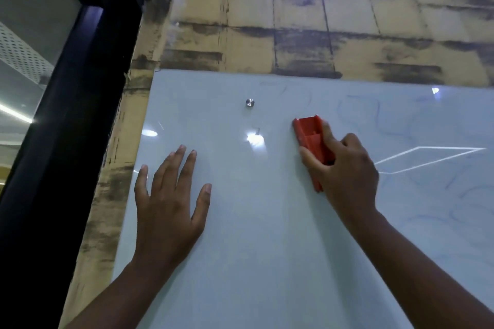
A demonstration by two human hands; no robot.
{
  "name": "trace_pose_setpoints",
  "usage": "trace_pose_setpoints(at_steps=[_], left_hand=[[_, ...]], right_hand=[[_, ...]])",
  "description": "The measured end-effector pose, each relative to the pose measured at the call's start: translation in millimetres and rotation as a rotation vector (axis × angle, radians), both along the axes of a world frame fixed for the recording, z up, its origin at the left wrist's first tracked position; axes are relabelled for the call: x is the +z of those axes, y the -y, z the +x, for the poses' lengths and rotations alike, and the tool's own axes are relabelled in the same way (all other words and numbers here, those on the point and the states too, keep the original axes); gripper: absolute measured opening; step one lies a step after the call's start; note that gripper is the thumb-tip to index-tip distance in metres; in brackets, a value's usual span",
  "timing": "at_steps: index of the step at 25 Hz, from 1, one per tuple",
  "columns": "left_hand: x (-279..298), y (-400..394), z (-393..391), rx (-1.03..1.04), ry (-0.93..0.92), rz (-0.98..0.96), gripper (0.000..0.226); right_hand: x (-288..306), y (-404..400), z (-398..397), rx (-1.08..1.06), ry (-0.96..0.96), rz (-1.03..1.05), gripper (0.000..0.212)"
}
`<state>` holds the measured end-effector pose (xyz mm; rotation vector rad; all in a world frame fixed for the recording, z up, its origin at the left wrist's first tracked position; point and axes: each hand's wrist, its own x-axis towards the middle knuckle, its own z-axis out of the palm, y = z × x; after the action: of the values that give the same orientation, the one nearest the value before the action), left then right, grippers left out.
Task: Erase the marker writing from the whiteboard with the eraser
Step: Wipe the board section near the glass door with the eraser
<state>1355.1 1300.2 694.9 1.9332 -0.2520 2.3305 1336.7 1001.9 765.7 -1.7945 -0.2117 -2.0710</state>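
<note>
While fingers curl over it, eraser seemingly touches whiteboard.

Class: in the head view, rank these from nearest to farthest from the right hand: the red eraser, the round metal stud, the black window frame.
1. red eraser: gripped in the right hand.
2. round metal stud: up and left, on the whiteboard.
3. black window frame: far left.

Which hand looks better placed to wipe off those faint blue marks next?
The right hand. It already grips the red eraser against the whiteboard, beside the faint blue marks. The left hand lies flat and holds nothing.
</note>
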Motion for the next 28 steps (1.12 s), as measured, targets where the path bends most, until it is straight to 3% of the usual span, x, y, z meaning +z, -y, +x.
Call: trace_pose_setpoints(at_steps=[5, 9, 12, 17, 24, 28], left_hand=[[64.0, -5.8, 6.3, -0.008, 0.006, 0.023, 0.065], [100.1, -1.3, 20.1, -0.009, -0.009, 0.043, 0.064], [102.8, -4.3, 26.5, 0.038, -0.017, 0.040, 0.064], [99.3, -6.2, 27.3, 0.028, -0.024, 0.054, 0.070], [96.8, -3.4, 28.7, 0.063, 0.019, 0.036, 0.072], [95.7, -1.8, 29.2, 0.062, 0.020, 0.031, 0.071]], right_hand=[[23.8, -23.0, 2.8, 0.100, 0.018, 0.059, 0.070], [16.4, -96.2, 9.7, 0.042, 0.098, -0.209, 0.071], [22.5, -118.6, 10.4, 0.015, 0.124, -0.277, 0.073], [31.8, -84.7, 9.5, -0.018, 0.092, -0.311, 0.076], [70.2, -4.3, 1.1, -0.007, -0.001, -0.095, 0.070], [115.0, -20.1, -6.2, -0.070, -0.032, -0.274, 0.069]])
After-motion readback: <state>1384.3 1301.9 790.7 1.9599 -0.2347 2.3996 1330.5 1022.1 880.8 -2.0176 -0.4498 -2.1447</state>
